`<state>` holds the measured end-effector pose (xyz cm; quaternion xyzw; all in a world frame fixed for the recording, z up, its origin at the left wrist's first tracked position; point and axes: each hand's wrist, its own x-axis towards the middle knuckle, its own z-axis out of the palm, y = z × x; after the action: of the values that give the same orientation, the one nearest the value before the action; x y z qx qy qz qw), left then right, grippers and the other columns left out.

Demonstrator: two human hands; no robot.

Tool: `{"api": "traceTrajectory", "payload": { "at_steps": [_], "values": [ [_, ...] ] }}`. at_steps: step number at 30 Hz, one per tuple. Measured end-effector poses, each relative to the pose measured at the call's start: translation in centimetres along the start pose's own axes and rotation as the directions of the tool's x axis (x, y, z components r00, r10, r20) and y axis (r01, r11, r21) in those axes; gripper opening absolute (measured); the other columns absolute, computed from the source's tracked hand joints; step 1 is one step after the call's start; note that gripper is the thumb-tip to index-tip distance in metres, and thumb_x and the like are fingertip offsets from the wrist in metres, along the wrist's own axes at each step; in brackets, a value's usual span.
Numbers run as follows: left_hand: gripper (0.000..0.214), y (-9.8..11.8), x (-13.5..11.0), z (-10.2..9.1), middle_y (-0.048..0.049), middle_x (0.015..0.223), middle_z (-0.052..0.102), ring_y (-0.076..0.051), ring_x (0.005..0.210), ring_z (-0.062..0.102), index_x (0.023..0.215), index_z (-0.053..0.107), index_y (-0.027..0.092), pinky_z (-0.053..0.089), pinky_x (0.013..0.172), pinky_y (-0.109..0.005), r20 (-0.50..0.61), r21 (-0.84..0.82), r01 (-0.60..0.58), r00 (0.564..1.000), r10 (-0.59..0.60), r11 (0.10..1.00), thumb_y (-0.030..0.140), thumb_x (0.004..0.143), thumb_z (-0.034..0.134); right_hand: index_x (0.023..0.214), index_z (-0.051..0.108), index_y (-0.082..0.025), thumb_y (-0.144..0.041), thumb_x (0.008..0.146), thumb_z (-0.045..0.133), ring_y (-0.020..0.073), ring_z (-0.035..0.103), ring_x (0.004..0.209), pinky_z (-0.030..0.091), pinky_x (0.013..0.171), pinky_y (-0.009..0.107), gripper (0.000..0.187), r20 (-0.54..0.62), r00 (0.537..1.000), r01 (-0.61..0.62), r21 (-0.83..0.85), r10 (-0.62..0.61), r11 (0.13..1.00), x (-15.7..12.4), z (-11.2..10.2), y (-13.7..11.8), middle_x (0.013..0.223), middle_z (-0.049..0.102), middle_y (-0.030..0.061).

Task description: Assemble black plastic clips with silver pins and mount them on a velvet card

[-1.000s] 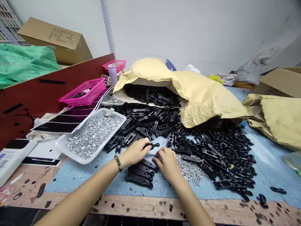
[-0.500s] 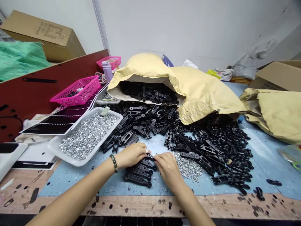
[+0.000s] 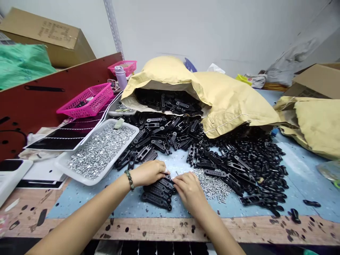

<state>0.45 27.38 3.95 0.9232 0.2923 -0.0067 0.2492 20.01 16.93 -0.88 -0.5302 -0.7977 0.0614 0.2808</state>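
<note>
**Close work at a short stack of black bars [image 3: 156,194]**

The bars lie side by side on a blue mat [image 3: 79,203], low in the middle of the frame. The left hand [image 3: 148,173], with a bead bracelet [image 3: 130,179] at its wrist, curves down over their upper end. The right hand [image 3: 188,191] reaches in from the lower right, its fingertips [image 3: 175,180] drawn into a narrow pinch just beside the left hand's fingers. Fingers hide the spot where they meet, so I cannot tell whether either hand holds a bar or some small part.

The bars look light and stiff, and their smooth faces may slide against each other. Their long edges or rounded ends seem the surest places to pinch.

A heap of similar black parts [image 3: 239,166] spreads from a tan paper sack [image 3: 233,102]. Silver screws [image 3: 212,186] lie just right of the right hand, and a white tray [image 3: 87,179] of silver nuts [image 3: 101,150] sits to the left.
</note>
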Motion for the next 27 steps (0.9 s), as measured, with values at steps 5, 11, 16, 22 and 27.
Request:
{"api": "traceTrajectory", "payload": {
  "at_steps": [5,11,16,22,27],
  "values": [
    [0.021,1.9,0.8,-0.2,-0.0046,0.101,0.069,-0.021,0.093,0.064,0.106,0.066,0.02,0.047,0.081,-0.03,-0.081,0.081,0.056,0.995,-0.05,0.995,0.022,0.089,0.054,0.117,0.059,-0.015,-0.008,0.092,0.046,0.0228,0.052,0.101,0.041,0.085,0.035,0.03,-0.033,0.992,-0.126,-0.241,0.122,0.962,2.9,-1.4,2.2,0.111,0.065,0.0099],
    [0.02,4.6,4.7,2.2,-0.0097,0.081,0.066,-0.025,0.082,0.063,0.078,0.066,0.013,0.047,0.074,-0.035,-0.125,0.162,0.027,0.992,-0.007,0.986,0.008,0.087,0.048,0.077,0.067,-0.017,-0.009,0.087,0.053,0.0255,0.052,0.092,0.036,0.084,0.039,0.019,0.065,0.995,-0.047,-0.329,0.072,0.943,7.4,-0.3,4.5,0.081,0.068,0.0099],
    [0.017,4.3,5.2,2.0,-0.0081,0.079,0.065,-0.024,0.082,0.062,0.073,0.063,0.015,0.047,0.075,-0.034,-0.194,0.086,0.008,0.981,0.008,0.996,0.006,0.083,0.052,0.082,0.064,-0.018,-0.01,0.089,0.051,0.0235,0.053,0.092,0.036,0.091,0.041,0.017,0.0,0.997,-0.072,-0.241,0.074,0.968,7.1,-1.5,4.4,0.084,0.067,0.0073],
    [0.014,2.7,-0.5,0.4,-0.0011,0.088,0.067,-0.015,0.081,0.063,0.093,0.061,0.019,0.049,0.073,-0.025,-0.344,-0.142,0.089,0.93,-0.133,0.986,0.016,0.091,0.047,0.092,0.063,-0.019,-0.012,0.091,0.048,0.0147,0.061,0.082,0.049,0.073,0.025,0.016,-0.009,0.997,-0.077,0.087,0.078,0.993,3.5,-2.2,1.4,0.089,0.065,0.0027],
    [0.017,3.3,-3.8,3.0,-0.0019,0.092,0.065,-0.015,0.088,0.061,0.094,0.063,0.02,0.049,0.08,-0.027,-0.437,-0.31,0.088,0.871,-0.224,0.947,0.017,0.092,0.046,0.092,0.065,-0.02,-0.007,0.088,0.052,0.0148,0.062,0.081,0.05,0.072,0.024,0.018,0.19,0.981,-0.065,0.156,0.035,0.986,3.2,-0.8,-1.0,0.088,0.063,0.0033]
  ]
}}
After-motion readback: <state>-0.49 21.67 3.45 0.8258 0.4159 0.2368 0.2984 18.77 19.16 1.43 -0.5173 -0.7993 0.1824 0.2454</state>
